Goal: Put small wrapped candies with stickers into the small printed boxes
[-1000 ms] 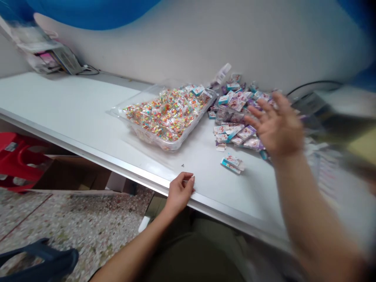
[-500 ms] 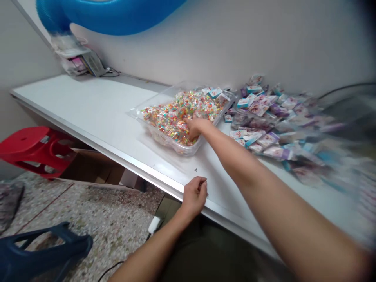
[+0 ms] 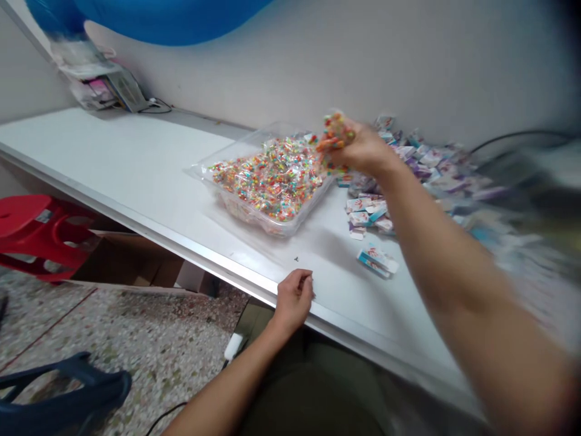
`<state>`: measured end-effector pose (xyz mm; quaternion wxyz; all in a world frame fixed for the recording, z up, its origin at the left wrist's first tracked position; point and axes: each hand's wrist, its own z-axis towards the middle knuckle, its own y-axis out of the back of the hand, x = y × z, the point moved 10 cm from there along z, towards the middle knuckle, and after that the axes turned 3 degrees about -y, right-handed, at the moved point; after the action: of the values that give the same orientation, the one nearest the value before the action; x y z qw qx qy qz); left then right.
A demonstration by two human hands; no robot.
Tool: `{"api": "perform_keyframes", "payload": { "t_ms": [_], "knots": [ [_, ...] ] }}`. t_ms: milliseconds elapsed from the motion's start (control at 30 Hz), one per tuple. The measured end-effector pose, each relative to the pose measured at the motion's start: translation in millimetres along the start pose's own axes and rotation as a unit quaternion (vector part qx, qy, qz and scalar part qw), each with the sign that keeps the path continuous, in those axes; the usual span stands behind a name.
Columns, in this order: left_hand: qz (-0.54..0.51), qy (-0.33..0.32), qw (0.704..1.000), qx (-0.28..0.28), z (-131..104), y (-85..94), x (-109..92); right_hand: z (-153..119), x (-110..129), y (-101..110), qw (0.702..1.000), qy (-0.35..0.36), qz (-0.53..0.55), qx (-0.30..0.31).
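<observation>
My right hand point(image 3: 363, 148) is raised over the right end of a clear plastic tray point(image 3: 295, 227), its fingers closed round a handful of clear packets of small multicoloured pieces point(image 3: 336, 133). More such packets point(image 3: 267, 175) fill the tray in a thick layer. Low at the table's front edge, my left hand point(image 3: 294, 297) rests with curled fingers. Its palm side is hidden, so I cannot tell whether anything is inside. A tiny dark bit point(image 3: 296, 259) lies on the tabletop just beyond it.
A heap of small bagged goods with white, blue and purple labels point(image 3: 431, 160) spreads along the table's right side. One labelled packet point(image 3: 377, 260) lies apart in front. Below the white table point(image 3: 136, 145) are a red stool point(image 3: 27, 218) and an open carton point(image 3: 131, 260).
My right hand has come up out of the tray and moved right, lifting a handful of packets. The left hand stays at the table edge. The labelled packet in front now shows.
</observation>
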<state>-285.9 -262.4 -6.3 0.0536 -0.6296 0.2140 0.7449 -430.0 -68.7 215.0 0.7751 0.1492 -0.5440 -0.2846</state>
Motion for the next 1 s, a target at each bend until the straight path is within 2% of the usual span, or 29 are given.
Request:
{"api": "perform_keyframes", "payload": {
  "t_ms": [67, 133, 200, 267, 367, 433, 500, 600, 700, 800, 867, 933, 1000],
  "knots": [
    [0.019, -0.013, 1.000, -0.008, -1.5, 0.7, -1.9, -35.6, -10.1, 21.5, 0.997, -0.026, 0.064, -0.021],
    [0.066, -0.053, 0.996, -0.027, -3.8, 1.6, -9.4, -77.4, -35.7, 20.8, 0.992, -0.086, 0.092, -0.016],
    [0.131, -0.124, 0.982, -0.052, -6.5, 0.2, -23.6, -116.6, -67.5, 3.7, 0.985, -0.157, 0.073, -0.002],
    [0.202, -0.198, 0.957, -0.064, -8.5, -7.9, -38.7, -144.8, -89.9, -20.2, 0.980, -0.195, 0.042, 0.019],
    [0.281, -0.252, 0.926, -0.028, -3.7, -30.5, -46.8, -169.0, -100.9, -46.5, 0.971, -0.212, -0.073, 0.089],
    [0.308, -0.250, 0.918, 0.012, 2.7, -44.2, -43.3, -183.1, -97.2, -44.5, 0.954, -0.207, -0.165, 0.142],
    [0.324, -0.238, 0.915, 0.037, 7.8, -52.4, -38.7, -197.8, -87.2, -22.8, 0.947, -0.191, -0.211, 0.150],
    [0.334, -0.231, 0.912, 0.058, 10.6, -59.4, -35.3, -217.4, -72.6, 21.5, 0.966, -0.166, -0.171, 0.098],
    [0.331, -0.234, 0.911, 0.071, 13.4, -67.3, -34.5, -231.4, -76.9, 50.0, 0.977, -0.189, -0.083, 0.048],
    [0.335, -0.230, 0.910, 0.080, 23.8, -76.5, -32.2, -246.8, -88.2, 79.9, 0.972, -0.212, -0.096, -0.016],
    [0.348, -0.227, 0.904, 0.094, 34.2, -83.9, -30.7, -270.1, -96.3, 117.9, 0.954, -0.227, -0.177, -0.081],
    [0.369, -0.224, 0.896, 0.104, 44.9, -88.6, -31.9, -308.1, -109.2, 167.8, 0.912, -0.266, -0.277, -0.144],
    [0.388, -0.226, 0.888, 0.095, 52.4, -89.0, -39.1, -354.2, -135.0, 210.2, 0.858, -0.349, -0.350, -0.140]
  ]
}}
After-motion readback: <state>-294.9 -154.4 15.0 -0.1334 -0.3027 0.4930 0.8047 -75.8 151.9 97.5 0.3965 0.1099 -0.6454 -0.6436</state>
